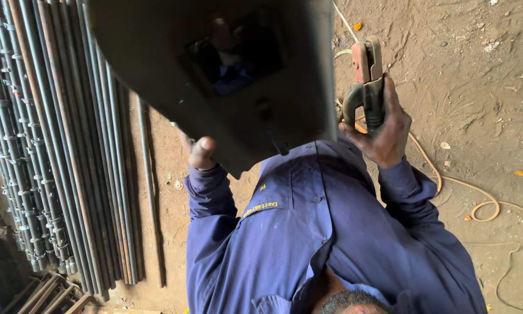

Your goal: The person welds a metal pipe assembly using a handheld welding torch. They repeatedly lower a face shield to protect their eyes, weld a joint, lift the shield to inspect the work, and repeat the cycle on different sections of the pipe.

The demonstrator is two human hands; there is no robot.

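Note:
My left hand (202,152) grips the lower edge of a dark welding face shield (215,70), which is raised in front of me and fills the top middle of the view. My right hand (383,131) is closed on the handle of a welding electrode holder (367,75). Its reddish jaws point up and away from me, and I see no rod in them. Both hands are raised in front of my chest in the sleeves of a blue coverall (319,232).
A stack of long grey steel pipes (46,145) lies on the left, with one loose pipe (148,174) beside it. An orange cable (476,200) snakes over the dirt floor (476,104) on the right. Metal frame pieces (52,293) sit at the bottom left.

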